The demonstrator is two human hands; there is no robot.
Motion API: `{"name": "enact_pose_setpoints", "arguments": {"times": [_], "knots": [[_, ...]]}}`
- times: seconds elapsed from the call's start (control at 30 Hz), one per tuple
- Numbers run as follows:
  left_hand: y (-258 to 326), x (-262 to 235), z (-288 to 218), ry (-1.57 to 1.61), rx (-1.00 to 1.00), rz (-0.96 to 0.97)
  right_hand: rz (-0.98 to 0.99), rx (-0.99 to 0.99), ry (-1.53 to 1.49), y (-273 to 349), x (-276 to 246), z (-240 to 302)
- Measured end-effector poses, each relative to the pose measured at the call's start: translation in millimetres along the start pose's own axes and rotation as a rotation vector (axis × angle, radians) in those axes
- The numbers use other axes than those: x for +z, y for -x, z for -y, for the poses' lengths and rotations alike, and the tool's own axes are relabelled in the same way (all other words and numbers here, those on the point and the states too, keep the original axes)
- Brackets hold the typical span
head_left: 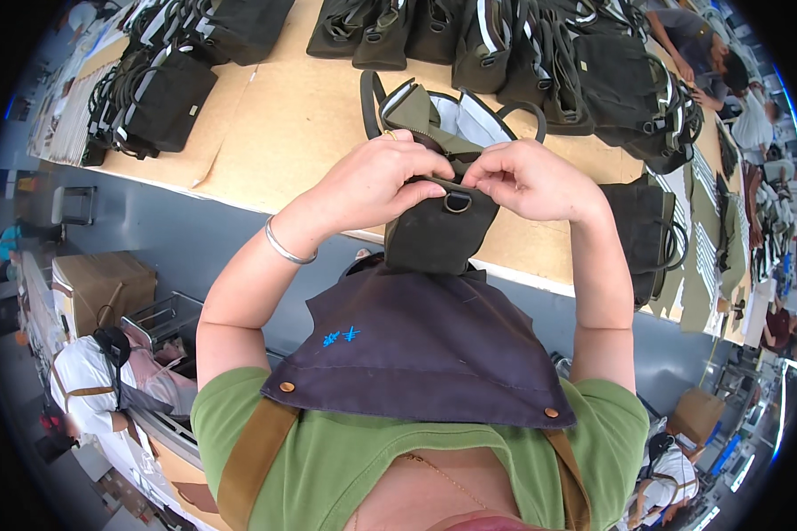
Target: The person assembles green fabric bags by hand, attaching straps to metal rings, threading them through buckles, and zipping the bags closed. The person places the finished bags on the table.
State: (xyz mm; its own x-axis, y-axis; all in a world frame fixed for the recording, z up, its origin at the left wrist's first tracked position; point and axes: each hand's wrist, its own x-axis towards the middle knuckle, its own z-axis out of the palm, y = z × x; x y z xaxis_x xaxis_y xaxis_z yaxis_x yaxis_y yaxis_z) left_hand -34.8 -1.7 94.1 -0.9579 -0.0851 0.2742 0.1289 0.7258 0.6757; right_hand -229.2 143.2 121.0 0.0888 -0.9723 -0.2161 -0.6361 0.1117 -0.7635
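Observation:
A dark olive handbag stands at the near edge of the table, its end panel with a metal D-ring turned toward me. Its top gapes, showing a pale lining, and two dark handles stick out to the sides. My left hand pinches the bag's upper edge just left of the D-ring, thumb along the rim. On the other side, my right hand grips the same edge with thumb and fingers closed. A zip runs along the opening beyond my fingers.
Rows of similar dark bags line the far side of the tan-covered table. More bags stand at the left and right. A person bends over the table at far right; a cardboard box sits lower left.

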Motion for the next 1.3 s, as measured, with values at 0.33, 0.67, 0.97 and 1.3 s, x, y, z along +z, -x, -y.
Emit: {"name": "enact_pose_setpoints", "arguments": {"times": [0.33,0.67,0.97,1.3], "knots": [[0.3,1.2,-1.5,0.045,-0.003,0.095,0.189,0.028,0.070,-13.5,-13.1,7.2],[6.7,5.6,1.9,0.192,-0.180,-0.086,-0.030,-0.113,0.005,-7.2,2.1,-2.5],[8.5,3.6,5.8,0.007,-0.029,-0.047,-0.032,-0.178,0.080,-0.7,1.1,-1.8],[2.7,-4.7,7.4,-0.093,0.095,-0.116,-0.108,-0.240,0.151,-1.5,5.0,5.6]]}}
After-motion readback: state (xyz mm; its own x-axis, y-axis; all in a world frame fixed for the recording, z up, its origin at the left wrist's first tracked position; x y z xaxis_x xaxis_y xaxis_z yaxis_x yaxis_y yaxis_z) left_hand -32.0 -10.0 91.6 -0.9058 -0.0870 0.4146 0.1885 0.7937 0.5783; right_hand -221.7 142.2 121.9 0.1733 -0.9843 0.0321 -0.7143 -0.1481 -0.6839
